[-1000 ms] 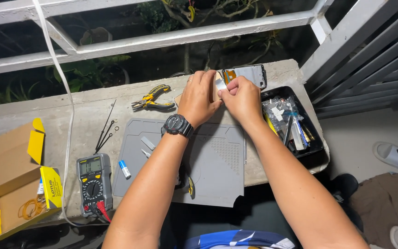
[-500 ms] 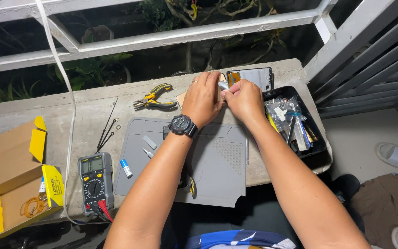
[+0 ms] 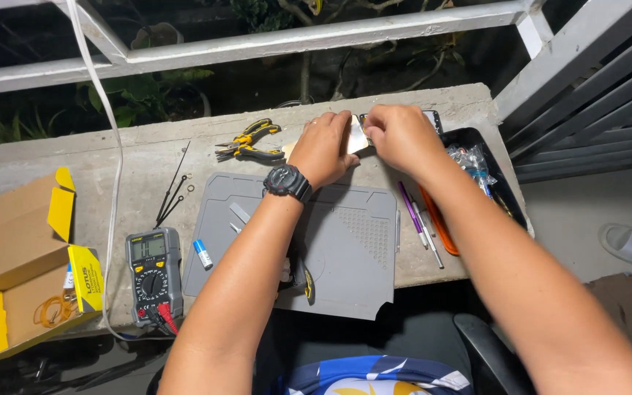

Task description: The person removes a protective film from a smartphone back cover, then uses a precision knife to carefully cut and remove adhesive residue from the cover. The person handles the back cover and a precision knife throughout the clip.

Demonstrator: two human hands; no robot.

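Across the rough grey concrete surface (image 3: 148,157) under a white metal railing (image 3: 272,40), things are laid out from a wide grey rubber work mat (image 3: 345,256) near the front edge down to small hand tools. At the left end sits an open brown-and-yellow cardboard box (image 3: 16,263), and beside it a grey digital multimeter with a dial (image 3: 153,274). At the right end lies a black plastic tray of small parts (image 3: 488,172), partly hidden by the right forearm. Beyond the mat rest yellow-handled pliers (image 3: 246,143). Just past the mat's far edge, the left hand (image 3: 323,146), with a black wristwatch (image 3: 287,181) on its wrist, and the right hand (image 3: 404,135) meet over a small shiny flat metal piece (image 3: 358,139). It sits between them, pinched by the fingertips of both hands, with the other fingers curled. Purple and orange slender tools (image 3: 422,216) lie just right of the mat.
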